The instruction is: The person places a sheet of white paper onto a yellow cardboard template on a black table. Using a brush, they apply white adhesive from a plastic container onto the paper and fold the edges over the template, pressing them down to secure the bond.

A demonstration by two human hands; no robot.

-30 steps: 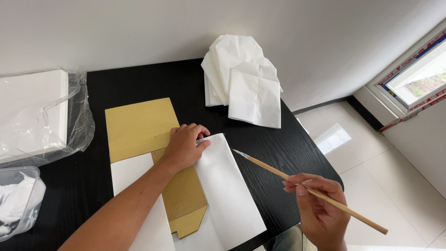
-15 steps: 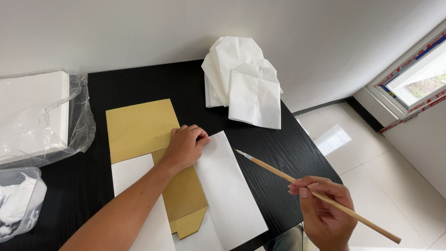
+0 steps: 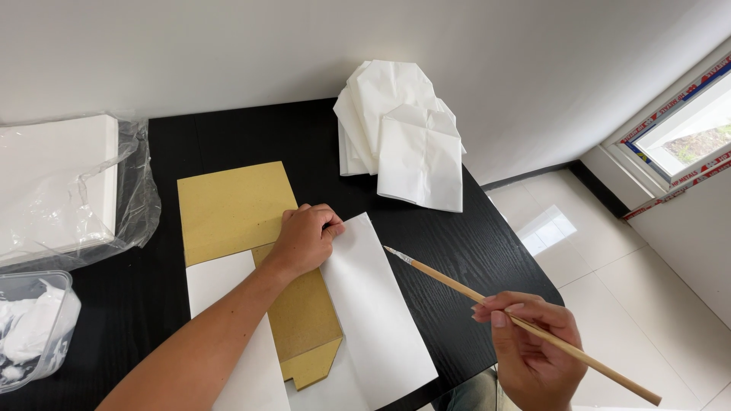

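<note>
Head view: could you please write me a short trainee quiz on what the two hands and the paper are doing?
1. True or false: the left hand presses on the white sheet.
2. What does the right hand hold? A) scissors B) thin wooden brush C) ruler
3. What lies under the sheet's left part, on the black table?

Key
1. True: its fingers rest on the sheet's upper corner.
2. B, in a pen-like grip, tip pointing toward the sheet, not touching it.
3. A tan cardboard template.
</note>
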